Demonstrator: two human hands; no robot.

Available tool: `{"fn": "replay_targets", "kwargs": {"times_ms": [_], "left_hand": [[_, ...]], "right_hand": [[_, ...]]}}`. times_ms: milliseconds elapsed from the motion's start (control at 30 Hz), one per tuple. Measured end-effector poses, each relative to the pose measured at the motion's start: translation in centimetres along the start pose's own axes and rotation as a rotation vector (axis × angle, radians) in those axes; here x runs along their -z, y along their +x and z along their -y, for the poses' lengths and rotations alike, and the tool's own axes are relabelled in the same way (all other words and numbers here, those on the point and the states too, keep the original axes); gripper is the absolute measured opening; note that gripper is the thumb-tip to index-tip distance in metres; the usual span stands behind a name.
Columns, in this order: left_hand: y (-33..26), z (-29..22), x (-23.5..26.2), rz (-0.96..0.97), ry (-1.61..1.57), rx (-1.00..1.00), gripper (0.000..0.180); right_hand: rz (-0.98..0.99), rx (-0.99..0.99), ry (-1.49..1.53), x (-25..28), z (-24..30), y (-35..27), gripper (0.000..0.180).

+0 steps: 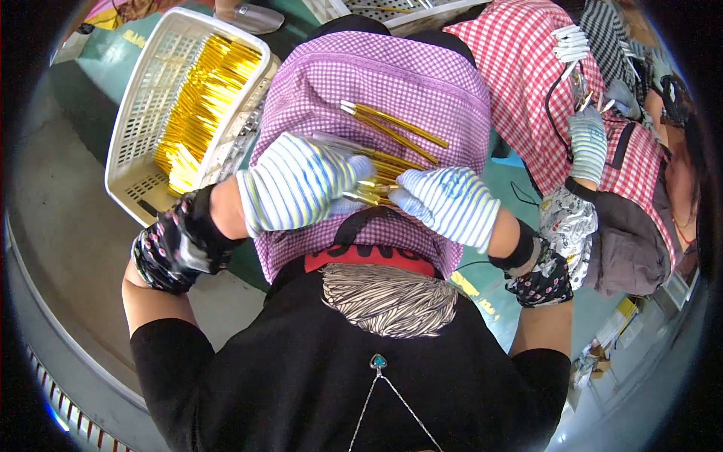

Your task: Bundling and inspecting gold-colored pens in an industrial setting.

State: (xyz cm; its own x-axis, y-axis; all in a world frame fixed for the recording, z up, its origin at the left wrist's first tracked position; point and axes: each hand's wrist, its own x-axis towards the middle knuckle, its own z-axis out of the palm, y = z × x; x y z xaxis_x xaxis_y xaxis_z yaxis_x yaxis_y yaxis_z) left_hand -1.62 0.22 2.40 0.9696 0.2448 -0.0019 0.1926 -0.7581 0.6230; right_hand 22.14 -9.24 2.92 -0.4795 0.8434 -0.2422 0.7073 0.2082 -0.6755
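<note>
Both of my hands wear striped knit gloves and meet over my lap. My left hand (301,184) is closed round a small bunch of slim gold rods (393,164), with part of a clear plastic-looking strip showing above its fingers. From the right, my right hand (452,203) pinches the shiny near ends of the same bunch. Its fingertips hide exactly what they press on. Just beyond, two loose gold sticks (403,126) with pale ends lie on the purple checked apron (324,75) over my lap.
A cream plastic basket (128,120) holding many gold rods (207,98) stands at my left. To my right sits a co-worker in a red checked apron (520,68), whose gloved hand (589,143) is near white-tipped pieces. Another light crate (422,19) is at the far edge.
</note>
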Motion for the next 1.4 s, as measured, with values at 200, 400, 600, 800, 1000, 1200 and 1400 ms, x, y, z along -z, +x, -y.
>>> {"fn": "replay_targets", "kwargs": {"times_ms": [200, 400, 600, 800, 1000, 1200, 1400], "left_hand": [[-2.4, 3.4, 3.6, 0.178, -0.42, 0.457, 0.028], [-1.5, 4.1, 2.0, -0.108, -0.479, 0.608, 0.03], [-1.6, 4.5, 0.3, -0.155, -0.195, 0.458, 0.033], [-0.7, 4.1, -0.7, 0.057, -0.006, 0.304, 0.032], [-0.5, 2.6, -0.3, 0.069, 0.014, 0.243, 0.033], [0.5, 0.2, -0.5, -0.04, 0.443, 0.002, 0.027], [1.1, 0.7, -0.9, -0.013, 0.544, -0.09, 0.024]], "right_hand": [[-0.045, -0.183, -0.134, -0.1, -3.3, -1.2, 0.025], [-0.379, 0.059, -0.273, -1.0, -2.1, 2.1, 0.033], [-0.076, -0.011, -0.344, -3.7, -0.7, 2.6, 0.031], [-0.066, -0.057, -0.336, -4.5, -0.5, 2.6, 0.032], [0.029, -0.149, -0.202, -4.6, -0.8, 2.0, 0.029], [-0.04, -0.169, -0.08, -3.4, -0.6, 1.6, 0.028], [-0.115, 0.051, 0.117, -3.8, -2.1, 1.2, 0.028]]}}
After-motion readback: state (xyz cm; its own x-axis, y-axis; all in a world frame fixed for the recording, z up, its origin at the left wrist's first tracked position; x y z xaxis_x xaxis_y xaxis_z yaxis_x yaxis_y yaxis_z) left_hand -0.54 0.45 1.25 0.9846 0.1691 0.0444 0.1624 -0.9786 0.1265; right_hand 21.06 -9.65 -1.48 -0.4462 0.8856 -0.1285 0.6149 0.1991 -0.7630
